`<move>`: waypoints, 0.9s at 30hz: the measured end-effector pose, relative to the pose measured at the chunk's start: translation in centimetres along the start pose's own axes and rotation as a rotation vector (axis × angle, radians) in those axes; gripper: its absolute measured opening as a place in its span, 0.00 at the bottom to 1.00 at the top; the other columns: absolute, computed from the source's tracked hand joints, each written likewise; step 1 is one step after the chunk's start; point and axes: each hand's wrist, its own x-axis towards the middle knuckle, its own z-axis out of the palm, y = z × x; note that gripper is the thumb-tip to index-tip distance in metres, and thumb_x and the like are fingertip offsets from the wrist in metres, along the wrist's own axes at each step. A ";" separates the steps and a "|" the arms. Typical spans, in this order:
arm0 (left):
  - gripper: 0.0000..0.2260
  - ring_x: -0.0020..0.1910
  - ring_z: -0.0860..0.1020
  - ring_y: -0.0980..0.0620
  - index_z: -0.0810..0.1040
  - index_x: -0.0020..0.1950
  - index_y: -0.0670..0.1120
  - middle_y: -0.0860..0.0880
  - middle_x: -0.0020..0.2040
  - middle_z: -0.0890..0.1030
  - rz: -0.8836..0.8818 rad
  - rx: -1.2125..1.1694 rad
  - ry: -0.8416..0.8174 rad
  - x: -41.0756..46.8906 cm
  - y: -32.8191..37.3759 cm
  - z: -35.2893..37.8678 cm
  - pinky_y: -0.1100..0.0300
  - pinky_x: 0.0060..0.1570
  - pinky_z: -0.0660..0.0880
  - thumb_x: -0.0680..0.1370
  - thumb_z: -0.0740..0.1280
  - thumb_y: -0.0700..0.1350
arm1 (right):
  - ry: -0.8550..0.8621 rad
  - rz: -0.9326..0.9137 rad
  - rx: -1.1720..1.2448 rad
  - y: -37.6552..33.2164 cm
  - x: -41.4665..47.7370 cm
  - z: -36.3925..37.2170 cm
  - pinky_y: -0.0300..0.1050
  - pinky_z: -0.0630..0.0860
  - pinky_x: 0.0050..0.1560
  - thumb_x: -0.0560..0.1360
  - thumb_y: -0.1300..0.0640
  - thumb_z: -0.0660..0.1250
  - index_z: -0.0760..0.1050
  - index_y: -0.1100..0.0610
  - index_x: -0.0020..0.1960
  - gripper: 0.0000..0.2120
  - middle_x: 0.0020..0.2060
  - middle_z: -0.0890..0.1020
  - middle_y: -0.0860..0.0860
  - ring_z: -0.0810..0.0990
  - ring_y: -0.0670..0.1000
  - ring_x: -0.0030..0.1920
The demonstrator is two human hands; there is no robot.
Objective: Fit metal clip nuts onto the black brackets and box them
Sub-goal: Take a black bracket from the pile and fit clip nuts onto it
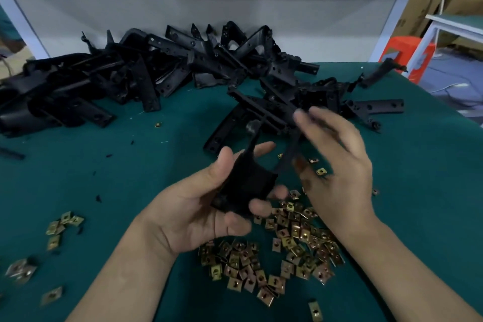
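Black brackets [125, 78] lie heaped along the back of the green table [130, 178]. One bracket [245, 185], matt and broad-bodied with thin arms, sits in the left hand [206, 206], grip curled round it, above brass-coloured clip nuts [287, 256]. To its right the right hand [339, 165], blurred, has its grip spread, holding nothing.

A person's two bare hands work over a dark green table [125, 165]. The left hand [198, 212], palm up, curls its fingers and thumb round a black bracket [245, 185], whose thin arms rise towards the right hand [337, 165]. That hand is blurred, back upward, fingers spread and fairly straight, just beside the bracket's arms. Under both hands lies a heap of brass-coloured clip nuts [287, 251]; a few loose nuts [62, 225] sit well apart at the left. A tangled pile of black brackets [146, 70] fills the back of the table, against a white panel [183, 8].
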 end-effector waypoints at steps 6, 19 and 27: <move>0.42 0.39 0.78 0.56 0.72 0.70 0.45 0.49 0.45 0.75 0.340 0.014 0.222 0.0 0.7 -1.2 0.64 0.41 0.80 0.59 0.86 0.46 | -0.146 0.093 0.090 0.1 0.5 -1.2 0.31 0.74 0.47 0.78 0.58 0.72 0.84 0.53 0.53 0.05 0.45 0.82 0.43 0.81 0.42 0.47; 0.30 0.47 0.86 0.49 0.77 0.53 0.44 0.47 0.49 0.86 0.534 0.041 0.573 0.4 1.0 -2.3 0.54 0.47 0.83 0.56 0.87 0.45 | -0.932 0.223 0.039 -0.7 0.0 -1.9 0.27 0.65 0.53 0.73 0.46 0.72 0.81 0.39 0.43 0.01 0.48 0.78 0.34 0.73 0.39 0.57; 0.13 0.49 0.86 0.46 0.76 0.52 0.43 0.43 0.48 0.86 0.451 0.115 0.540 0.5 0.6 -2.1 0.52 0.48 0.83 0.72 0.74 0.44 | -0.787 0.351 0.188 -1.6 -0.3 -1.5 0.37 0.76 0.42 0.79 0.53 0.69 0.76 0.37 0.51 0.09 0.45 0.82 0.37 0.81 0.43 0.44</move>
